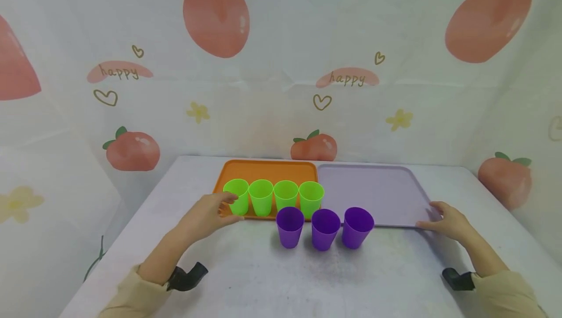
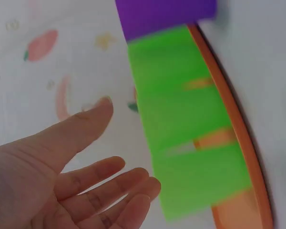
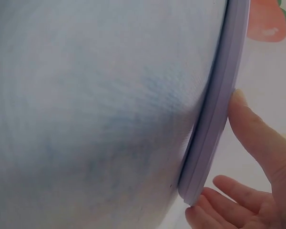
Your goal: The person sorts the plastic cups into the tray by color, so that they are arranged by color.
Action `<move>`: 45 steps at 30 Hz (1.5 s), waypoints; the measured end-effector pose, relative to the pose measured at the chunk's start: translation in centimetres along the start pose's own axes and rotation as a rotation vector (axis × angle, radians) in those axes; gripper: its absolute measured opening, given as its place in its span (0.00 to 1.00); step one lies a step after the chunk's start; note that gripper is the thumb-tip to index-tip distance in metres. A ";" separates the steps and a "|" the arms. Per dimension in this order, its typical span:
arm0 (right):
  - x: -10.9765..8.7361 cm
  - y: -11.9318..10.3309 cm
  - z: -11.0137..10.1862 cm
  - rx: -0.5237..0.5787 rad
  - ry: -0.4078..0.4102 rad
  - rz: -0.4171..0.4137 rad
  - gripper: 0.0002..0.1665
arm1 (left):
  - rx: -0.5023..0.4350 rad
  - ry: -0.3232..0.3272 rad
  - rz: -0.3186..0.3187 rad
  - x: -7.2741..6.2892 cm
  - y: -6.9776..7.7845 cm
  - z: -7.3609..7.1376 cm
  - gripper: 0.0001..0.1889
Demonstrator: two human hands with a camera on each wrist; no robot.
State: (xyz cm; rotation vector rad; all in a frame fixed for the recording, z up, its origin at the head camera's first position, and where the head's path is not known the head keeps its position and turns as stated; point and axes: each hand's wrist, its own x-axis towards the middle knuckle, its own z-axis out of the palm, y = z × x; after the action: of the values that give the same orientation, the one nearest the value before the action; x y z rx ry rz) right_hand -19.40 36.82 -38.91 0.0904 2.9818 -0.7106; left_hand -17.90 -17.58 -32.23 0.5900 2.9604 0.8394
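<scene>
Hovering beside the nearest of four green cups (image 1: 261, 198), our left hand (image 1: 207, 215) has its thumb and fingers apart and grips nothing; whether a fingertip touches that cup, we cannot tell. To the right of this hand, the green cups stand upright in a row along the near side of an orange tray (image 1: 268, 168).

We rest our right hand (image 1: 454, 221) at the near corner of a lilac tray (image 1: 369, 191), its thumb against the rim and its fingers extended, not clenched. That tray stretches from this hand toward the left one and lies beside the orange tray.

Between our hands, on the white table (image 1: 351, 284), three purple cups (image 1: 290, 232) stand in front of the trays, well apart from our right hand. On each wrist we wear a black device (image 1: 188, 278), just behind the hand.
</scene>
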 end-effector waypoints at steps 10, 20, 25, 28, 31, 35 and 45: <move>0.1 -0.1 0.0 0.005 -0.016 0.017 0.59 | -0.166 -0.079 0.188 1.7 3.9 5.0 0.31; 0.1 -0.2 -0.2 -0.005 -0.015 0.016 0.62 | -0.170 0.025 0.235 2.3 4.6 8.3 0.32; 0.1 -0.1 -0.2 -0.008 -0.015 0.017 0.61 | -0.186 0.077 0.256 2.4 4.7 9.1 0.30; 0.1 0.0 -0.1 -0.013 -0.010 0.013 0.60 | -0.187 0.096 0.265 2.4 4.7 9.4 0.29; 0.1 0.0 -0.1 -0.012 -0.009 0.012 0.60 | -0.188 0.106 0.274 2.5 4.7 9.5 0.28; 0.0 0.0 0.0 -0.003 -0.014 0.014 0.59 | -0.198 0.107 0.276 2.6 4.7 9.4 0.28; -0.2 0.0 -0.1 0.023 -0.032 0.038 0.60 | -0.230 0.078 0.254 2.5 5.1 8.9 0.28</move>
State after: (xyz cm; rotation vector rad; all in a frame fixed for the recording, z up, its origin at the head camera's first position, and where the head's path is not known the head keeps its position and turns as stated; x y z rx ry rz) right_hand -19.25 36.87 -38.81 0.1353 2.9334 -0.7347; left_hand -17.46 -8.17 -36.97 0.9510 2.8336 1.2289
